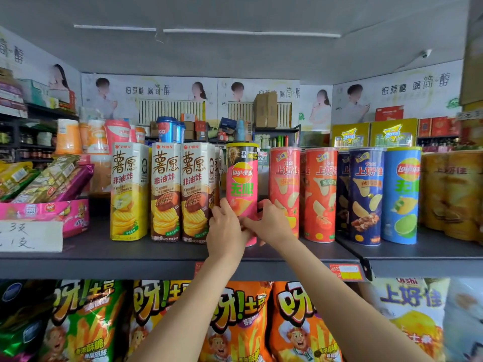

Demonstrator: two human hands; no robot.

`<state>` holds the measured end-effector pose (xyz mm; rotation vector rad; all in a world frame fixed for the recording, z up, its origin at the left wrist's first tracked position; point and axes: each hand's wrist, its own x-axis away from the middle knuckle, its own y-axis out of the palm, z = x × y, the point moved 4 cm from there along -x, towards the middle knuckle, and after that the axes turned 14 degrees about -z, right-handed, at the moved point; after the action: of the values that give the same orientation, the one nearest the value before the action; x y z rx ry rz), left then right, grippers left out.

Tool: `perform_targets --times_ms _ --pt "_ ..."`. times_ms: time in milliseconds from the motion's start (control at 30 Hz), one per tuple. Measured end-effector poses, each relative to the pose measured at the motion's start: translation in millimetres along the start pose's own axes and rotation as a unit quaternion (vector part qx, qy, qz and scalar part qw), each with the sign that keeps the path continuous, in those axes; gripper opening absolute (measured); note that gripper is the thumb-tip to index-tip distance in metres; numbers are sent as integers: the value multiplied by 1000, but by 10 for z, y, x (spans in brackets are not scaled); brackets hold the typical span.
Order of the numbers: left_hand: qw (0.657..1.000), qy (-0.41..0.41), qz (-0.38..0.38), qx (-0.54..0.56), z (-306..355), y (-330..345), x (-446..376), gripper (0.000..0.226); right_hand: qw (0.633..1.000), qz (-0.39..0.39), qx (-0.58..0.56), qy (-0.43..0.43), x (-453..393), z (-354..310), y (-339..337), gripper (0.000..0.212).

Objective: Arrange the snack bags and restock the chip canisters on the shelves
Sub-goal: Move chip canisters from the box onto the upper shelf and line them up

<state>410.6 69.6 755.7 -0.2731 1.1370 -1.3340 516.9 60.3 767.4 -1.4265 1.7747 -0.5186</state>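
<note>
Both my hands hold the tall pink cardboard chip canister low down, left hand and right hand with fingers curled around it. It stands on the grey metal shelf, between brown-and-white hexagonal cartons at left and red canisters at right. I should push it straight back, keeping it upright and the label to the front.

We hold a canister on the shelf, boxed canisters at its left, round ones right, snack bags below.
</note>
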Motion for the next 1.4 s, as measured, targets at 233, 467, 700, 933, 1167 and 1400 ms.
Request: perform_targets --times_ms 233,467,700,933,1167,1400 --pt "1000 5 17 -18 -7 11 -30 81 974 211 -24 -79 230 -13 -430 39" --pt "1000 -5 6 -21 7 12 -48 83 962 228 144 -41 -31 -167 -1060 67" --pt "999 -6 -15 -33 4 5 -71 83 965 185 187 2 -327 -346 -1192 44" --pt "999 -10 -12 -33 -3 18 -76 84 980 162 116 -3 -400 -380 -1213 42" --pt "985 78 128 -82 200 -23 112 71 985 168 40 27 -342 -381 -1110 55" --pt "982 151 112 -24 498 47 170 73 984 169 63 -10 -76 -524 -1359 67"
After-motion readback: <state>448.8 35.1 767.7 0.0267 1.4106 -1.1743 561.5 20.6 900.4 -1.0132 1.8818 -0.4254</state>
